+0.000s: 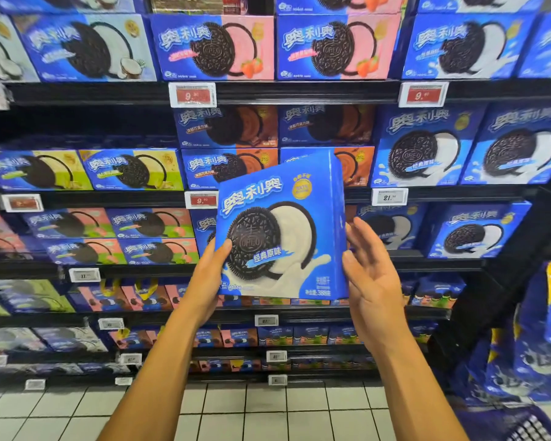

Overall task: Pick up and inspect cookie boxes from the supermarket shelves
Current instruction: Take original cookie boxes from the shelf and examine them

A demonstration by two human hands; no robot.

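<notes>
Left hand [211, 275] grips the blue cookie box [280, 230] at its lower corner; right hand [368, 272], fingers relaxed, steadies the side; advisable to firm that hold before turning it.

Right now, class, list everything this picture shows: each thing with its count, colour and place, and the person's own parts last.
held cookie box: one, blue with white cream, centre, in front of the shelves
shelved cookie boxes: many, blue with pink, white, green or brown panels, on every shelf
shelves: several, black, across the view
price tags: many, red or white, on the shelf edges
floor tiles: many, white, bottom
stacked packs: several, blue and yellow, far right, blurred
left hand: one, holds the box's lower left edge, thumb on the front
right hand: one, fingers straight against the box's right side
</notes>
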